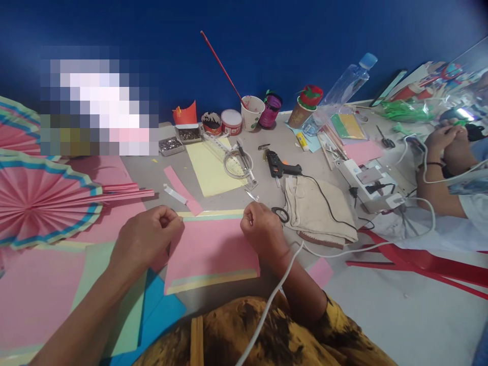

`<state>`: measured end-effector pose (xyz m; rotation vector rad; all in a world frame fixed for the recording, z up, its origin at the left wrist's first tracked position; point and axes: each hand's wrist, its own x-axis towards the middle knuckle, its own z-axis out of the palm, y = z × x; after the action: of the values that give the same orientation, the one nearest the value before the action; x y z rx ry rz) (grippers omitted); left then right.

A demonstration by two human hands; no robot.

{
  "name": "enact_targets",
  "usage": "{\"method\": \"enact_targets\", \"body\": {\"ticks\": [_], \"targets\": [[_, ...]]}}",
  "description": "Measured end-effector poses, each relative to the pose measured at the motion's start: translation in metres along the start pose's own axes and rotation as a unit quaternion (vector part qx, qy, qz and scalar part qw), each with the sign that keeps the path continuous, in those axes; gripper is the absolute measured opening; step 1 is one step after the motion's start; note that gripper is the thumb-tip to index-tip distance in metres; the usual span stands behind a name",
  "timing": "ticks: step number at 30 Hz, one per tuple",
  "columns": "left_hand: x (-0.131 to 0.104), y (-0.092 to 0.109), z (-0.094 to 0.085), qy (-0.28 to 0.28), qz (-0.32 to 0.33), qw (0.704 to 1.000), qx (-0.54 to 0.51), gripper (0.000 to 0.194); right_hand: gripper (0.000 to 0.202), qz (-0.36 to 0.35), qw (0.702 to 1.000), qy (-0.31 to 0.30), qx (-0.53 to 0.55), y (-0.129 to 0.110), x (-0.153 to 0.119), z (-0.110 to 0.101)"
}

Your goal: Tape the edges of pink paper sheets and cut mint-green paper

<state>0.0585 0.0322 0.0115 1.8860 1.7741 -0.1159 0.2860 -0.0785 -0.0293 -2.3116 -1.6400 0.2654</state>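
A grey table [160, 175] fills the frame. At far left lies a pleated pink fan [41, 201]. At lower centre sits a pink sheet [211, 251] with yellow-green borders. The left hand [147, 239] pinches its upper left corner, fingers curled tight; the right hand [261, 229] grips the upper right corner, clenched, perhaps also holding something thin. A black glue gun [280, 165] lies above centre.

I see soft, even daylight with faint shadows; wide-lens bending stretches the edges. A pixelated block [99, 100] masks the upper left, glare whitens the plastic sheet [463, 66], and the corners blur.
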Motion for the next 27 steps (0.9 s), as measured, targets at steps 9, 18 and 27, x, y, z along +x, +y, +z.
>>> {"method": "enact_targets", "body": {"ticks": [9,18,27], "targets": [[0.000,0.000,0.001,-0.011,-0.001,1.000,0.016,0.018,0.014,0.036,0.998,-0.047,0.028,-0.002,0.002,-0.008],[0.004,-0.004,0.003,0.011,-0.003,1.000,0.011,0.022,0.012,0.050,0.995,-0.040,0.073,0.002,0.003,-0.008],[0.004,-0.007,0.000,0.010,0.011,1.000,-0.014,0.014,0.015,-0.021,0.968,0.135,0.210,0.019,-0.010,-0.019]]}}
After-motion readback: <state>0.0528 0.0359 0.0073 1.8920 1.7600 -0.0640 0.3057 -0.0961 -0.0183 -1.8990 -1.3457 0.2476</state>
